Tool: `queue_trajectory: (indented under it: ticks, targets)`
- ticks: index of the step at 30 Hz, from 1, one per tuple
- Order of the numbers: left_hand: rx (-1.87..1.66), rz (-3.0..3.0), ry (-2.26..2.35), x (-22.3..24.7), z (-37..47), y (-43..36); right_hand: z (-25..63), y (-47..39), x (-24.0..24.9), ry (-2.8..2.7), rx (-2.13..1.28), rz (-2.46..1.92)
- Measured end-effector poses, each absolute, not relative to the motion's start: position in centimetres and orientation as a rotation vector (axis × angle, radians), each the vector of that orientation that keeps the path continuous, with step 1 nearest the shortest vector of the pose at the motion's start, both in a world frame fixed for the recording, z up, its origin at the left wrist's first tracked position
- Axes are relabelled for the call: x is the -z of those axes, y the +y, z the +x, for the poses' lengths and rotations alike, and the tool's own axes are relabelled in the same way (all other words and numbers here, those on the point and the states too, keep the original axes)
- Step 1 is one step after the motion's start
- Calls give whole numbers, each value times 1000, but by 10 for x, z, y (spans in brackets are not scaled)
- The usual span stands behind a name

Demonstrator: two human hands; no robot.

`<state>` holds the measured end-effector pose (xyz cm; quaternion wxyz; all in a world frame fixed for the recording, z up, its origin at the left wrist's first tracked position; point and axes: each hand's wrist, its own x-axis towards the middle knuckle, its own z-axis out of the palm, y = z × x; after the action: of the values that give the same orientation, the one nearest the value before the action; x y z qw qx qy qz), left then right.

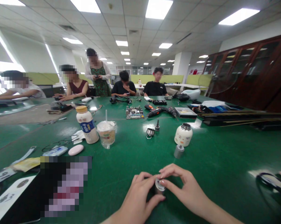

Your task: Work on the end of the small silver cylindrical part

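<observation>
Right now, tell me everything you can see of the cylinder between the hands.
The cylinder is short, round and grey, seemingly metal, with a small dark spot on top. Partly hidden, it is nearly upright, on or just above the table; I cannot tell which. The left hand grips its side; the right hand touches its top.

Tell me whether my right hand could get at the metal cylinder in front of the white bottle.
Probably yes: nothing visible stands between the right hand and that metal cylinder, though the hand is touching a second cylinder, gripped by the left hand.
</observation>
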<state>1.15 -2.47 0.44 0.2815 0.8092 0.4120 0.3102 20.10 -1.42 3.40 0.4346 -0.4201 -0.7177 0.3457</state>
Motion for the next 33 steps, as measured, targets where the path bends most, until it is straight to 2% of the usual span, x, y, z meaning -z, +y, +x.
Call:
queue_trajectory:
  ticks: [10,17,22,29,33]
  targets:
    - [-806,2168,1110,-8,11,-25,206,-12,-38,-1763,-678,-1154]
    - [-827,2182,1085,-7,12,-25,201,-17,-39,-1857,-785,-1110]
    - [-809,2173,1109,-8,11,-25,209,-6,-40,-1697,-731,-1091]
    - [-794,2169,1137,-7,11,-25,232,21,-13,-1813,-772,-1217]
    - [-771,2157,1142,-9,12,-25,227,14,-20,-1705,-796,-1197]
